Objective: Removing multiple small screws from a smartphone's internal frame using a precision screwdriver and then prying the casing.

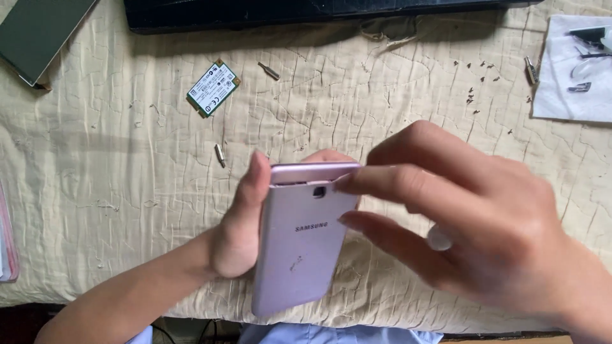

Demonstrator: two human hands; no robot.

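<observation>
Left hand (239,223) wraps the pink smartphone (299,239) from behind, thumb running up its left edge, fingertips showing past the top. Firm hold; the phone is raised above the quilt, rear side toward the camera, tilted slightly with the top end away from the body.

Right hand (472,223) comes in from the phone's right side, fingers mostly extended and loosely spread. Two fingertips (347,183) touch the phone's right edge near the top, by the camera cutout. It grips nothing, contact only. Back cover (315,171) looks lifted at the top edge, with a thin gap showing under it. Can't tell how far it's detached lower down.

Surface is a cream quilted cloth (127,191), not a bare bench.

Relative to the phone:
- just up-left: a small screwdriver bit (220,155)
- further up-left: green wireless card (213,88) with a white label
- above, right of that card: a second bit (268,71)
- far up-left corner: a flat panel with a dark green face (38,32)
- above, along the top edge: a black device (306,11)
- up-right: scattered tiny screws (475,86)
- far up-right: white cloth (567,70) with small metal parts, another bit (530,70) at its left edge
</observation>
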